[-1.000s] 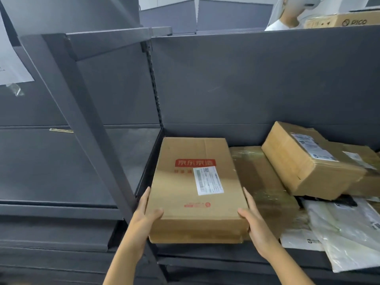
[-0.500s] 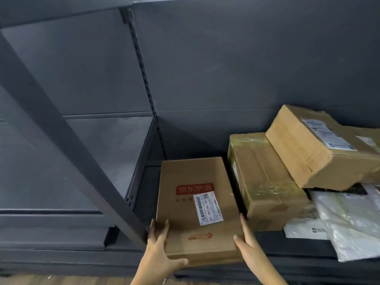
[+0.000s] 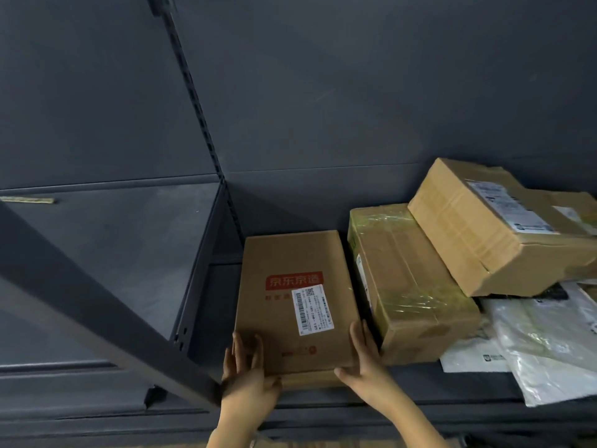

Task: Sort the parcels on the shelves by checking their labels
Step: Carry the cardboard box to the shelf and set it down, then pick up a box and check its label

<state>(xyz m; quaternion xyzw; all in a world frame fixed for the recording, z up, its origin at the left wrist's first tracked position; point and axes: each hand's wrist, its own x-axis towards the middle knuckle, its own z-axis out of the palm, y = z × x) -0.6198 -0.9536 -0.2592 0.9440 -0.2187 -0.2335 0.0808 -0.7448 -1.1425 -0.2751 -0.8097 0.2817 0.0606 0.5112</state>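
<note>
A flat brown box [image 3: 290,253] with a red logo and a white barcode label [image 3: 312,308] lies flat on the dark shelf [image 3: 484,396], at its left end. My left hand [image 3: 247,379] grips its near left corner, fingers spread over the top. My right hand [image 3: 365,363] holds its near right corner, fingers along the side between it and a tape-wrapped brown box [image 3: 410,286]. A larger brown box [image 3: 478,234] with a white label leans on top of that one, further right.
White plastic mailer bags [image 3: 542,344] lie at the shelf's right front. A dark diagonal shelf post [image 3: 97,305] crosses the left foreground, close to my left hand. The neighbouring shelf bay [image 3: 113,253] on the left holds only a small strip of tape.
The flat box has gone down from held above the shelf to lying flat on it, pushed further in. Both hands stay on its near corners. The view has tilted downward.
</note>
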